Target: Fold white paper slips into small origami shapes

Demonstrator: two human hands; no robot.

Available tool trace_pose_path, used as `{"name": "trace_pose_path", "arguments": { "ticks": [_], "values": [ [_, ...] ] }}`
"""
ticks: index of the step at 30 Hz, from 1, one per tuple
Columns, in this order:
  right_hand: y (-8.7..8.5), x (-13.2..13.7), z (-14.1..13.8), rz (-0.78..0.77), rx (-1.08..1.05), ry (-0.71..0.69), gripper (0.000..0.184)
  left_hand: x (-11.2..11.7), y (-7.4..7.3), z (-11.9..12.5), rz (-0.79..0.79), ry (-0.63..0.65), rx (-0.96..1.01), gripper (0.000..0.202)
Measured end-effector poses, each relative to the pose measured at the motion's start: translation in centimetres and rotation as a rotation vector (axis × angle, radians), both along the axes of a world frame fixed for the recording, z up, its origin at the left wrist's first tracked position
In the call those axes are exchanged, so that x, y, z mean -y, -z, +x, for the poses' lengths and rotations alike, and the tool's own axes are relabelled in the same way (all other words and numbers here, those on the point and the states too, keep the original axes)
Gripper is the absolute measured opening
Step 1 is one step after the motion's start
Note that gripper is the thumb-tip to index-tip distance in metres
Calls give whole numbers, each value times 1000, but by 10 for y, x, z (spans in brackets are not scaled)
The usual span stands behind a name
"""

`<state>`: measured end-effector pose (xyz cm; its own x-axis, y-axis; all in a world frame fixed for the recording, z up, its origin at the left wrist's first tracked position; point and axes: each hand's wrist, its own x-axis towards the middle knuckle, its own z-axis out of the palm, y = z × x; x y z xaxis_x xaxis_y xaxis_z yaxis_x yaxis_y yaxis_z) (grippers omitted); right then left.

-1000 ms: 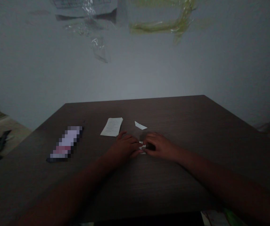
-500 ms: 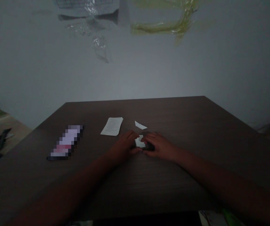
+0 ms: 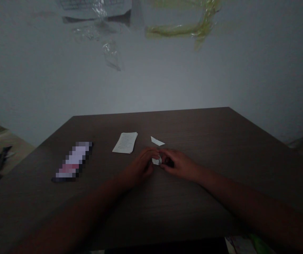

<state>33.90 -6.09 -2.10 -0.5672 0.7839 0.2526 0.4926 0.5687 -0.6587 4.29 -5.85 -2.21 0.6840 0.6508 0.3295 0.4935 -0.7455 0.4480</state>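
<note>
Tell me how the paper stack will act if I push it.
The stack might slide apart, as its edges look slightly uneven and no binding shows. Lying flat on the table, it seems unlikely to roll or tip. It looks thin, so it's probably light and may bend if lifted.

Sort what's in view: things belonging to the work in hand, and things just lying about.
Belonging:
- small white paper, between left hand and right hand
- probably stack of printed sheets and slim white paper piece, being paper too

Apparently unrelated:
- phone
- yellow tape, stuck on wall
</note>
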Motion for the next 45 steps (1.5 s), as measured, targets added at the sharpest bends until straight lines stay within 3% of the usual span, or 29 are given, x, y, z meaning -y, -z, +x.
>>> {"name": "trace_pose_path", "arguments": {
  "ticks": [3, 9, 15, 19, 27, 35, 40, 45],
  "values": [
    [1, -1, 1, -3, -35, -23, 54, -1, 4, 3, 10, -46, -24, 58],
    [2, 0, 2, 99, 84, -30, 43, -1, 1, 7, -34, -70, -15, 48],
    [3, 3, 3, 226, 168, -77, 57, -1, 2, 4, -126, -20, 13, 74],
    [8, 3, 3, 363, 210, -116, 60, -3, 8, 3, -92, 26, 93, 81],
    [2, 4, 5, 506, 272, -23, 24, -2, 0, 3, -208, -82, 124, 74],
    [-8, 5, 8, 513, 304, -70, 14, -1, -11, 5, -175, -112, -11, 22],
    [-7, 4, 9, 382, 315, -131, 19, 5, -23, 9, -221, -90, -136, 23],
    [-8, 2, 11, 285, 291, -105, 13, 7, -33, 10, -183, -90, -248, 27]
  ]
}}
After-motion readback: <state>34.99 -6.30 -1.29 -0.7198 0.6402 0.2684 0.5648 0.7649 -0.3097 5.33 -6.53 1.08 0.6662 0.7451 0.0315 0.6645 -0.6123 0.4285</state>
